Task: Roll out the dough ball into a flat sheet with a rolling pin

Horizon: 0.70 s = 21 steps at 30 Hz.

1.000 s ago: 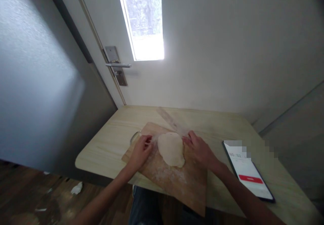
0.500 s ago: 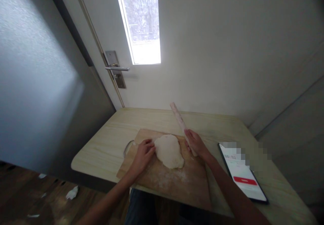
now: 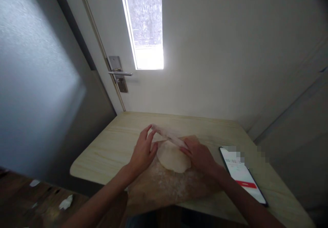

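A pale flattened lump of dough point(image 3: 173, 159) lies on a floured wooden board point(image 3: 164, 187) on a light wooden table point(image 3: 112, 146). A floured wooden rolling pin point(image 3: 167, 134), blurred by motion, lies across the far edge of the dough. My right hand point(image 3: 197, 154) is closed on the pin's right end. My left hand point(image 3: 143, 149) is at the pin's left end, fingers spread, with fingertips touching it.
A phone point(image 3: 242, 173) with a lit screen lies on the table to the right of the board. Behind the table stands a white door with a metal lever handle point(image 3: 119, 73) and a narrow window. Paper scraps point(image 3: 65, 202) lie on the dark floor at left.
The right hand swung the rolling pin from pointing away at the right of the dough to lying crosswise over it. The left hand left the dough's edge and rose to the pin's left end.
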{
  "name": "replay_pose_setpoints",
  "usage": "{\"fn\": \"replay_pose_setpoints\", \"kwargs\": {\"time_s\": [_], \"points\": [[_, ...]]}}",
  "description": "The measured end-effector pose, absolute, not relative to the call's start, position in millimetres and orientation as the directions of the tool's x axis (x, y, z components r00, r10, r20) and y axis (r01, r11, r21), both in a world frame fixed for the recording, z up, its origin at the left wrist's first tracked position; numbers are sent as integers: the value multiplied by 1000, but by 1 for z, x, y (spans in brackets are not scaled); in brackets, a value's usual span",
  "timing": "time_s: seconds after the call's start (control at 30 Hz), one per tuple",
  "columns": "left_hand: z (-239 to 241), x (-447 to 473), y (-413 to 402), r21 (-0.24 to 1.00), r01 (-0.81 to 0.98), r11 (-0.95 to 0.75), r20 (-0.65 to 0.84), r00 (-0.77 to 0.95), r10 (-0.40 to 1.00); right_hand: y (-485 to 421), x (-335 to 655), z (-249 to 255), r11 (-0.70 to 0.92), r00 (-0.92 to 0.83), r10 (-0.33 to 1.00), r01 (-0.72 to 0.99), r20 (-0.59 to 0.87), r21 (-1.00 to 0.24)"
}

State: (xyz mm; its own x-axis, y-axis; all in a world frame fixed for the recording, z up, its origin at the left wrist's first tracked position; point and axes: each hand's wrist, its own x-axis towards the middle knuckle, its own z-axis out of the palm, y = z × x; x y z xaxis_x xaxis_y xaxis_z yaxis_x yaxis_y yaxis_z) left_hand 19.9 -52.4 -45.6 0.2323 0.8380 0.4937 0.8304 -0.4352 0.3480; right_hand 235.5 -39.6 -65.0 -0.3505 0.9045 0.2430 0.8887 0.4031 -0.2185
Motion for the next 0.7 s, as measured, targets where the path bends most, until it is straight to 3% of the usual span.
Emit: {"fn": "replay_pose_setpoints", "kwargs": {"time_s": [0.1, 0.23, 0.33, 0.43, 0.7], "points": [[-43, 31, -43, 207, 831, -517, 477, 375, 794, -60, 237, -68, 482, -461, 864, 873, 202, -70], [-58, 37, -30, 96, 833, -544, 286, 501, 817, -68, 238, -81, 503, -489, 837, 864, 246, 7], [-68, 37, -30, 87, 856, -510, 225, 482, 847, -67, 238, -90, 475, -455, 841, 880, 291, 4], [-71, 39, -37, 71, 879, -471, 262, 439, 860, -66, 238, -93, 474, -453, 835, 880, 312, 7], [-71, 48, -34, 59, 913, -405, 252, 378, 891, -55, 237, -91, 465, -453, 865, 885, 217, -7]]}}
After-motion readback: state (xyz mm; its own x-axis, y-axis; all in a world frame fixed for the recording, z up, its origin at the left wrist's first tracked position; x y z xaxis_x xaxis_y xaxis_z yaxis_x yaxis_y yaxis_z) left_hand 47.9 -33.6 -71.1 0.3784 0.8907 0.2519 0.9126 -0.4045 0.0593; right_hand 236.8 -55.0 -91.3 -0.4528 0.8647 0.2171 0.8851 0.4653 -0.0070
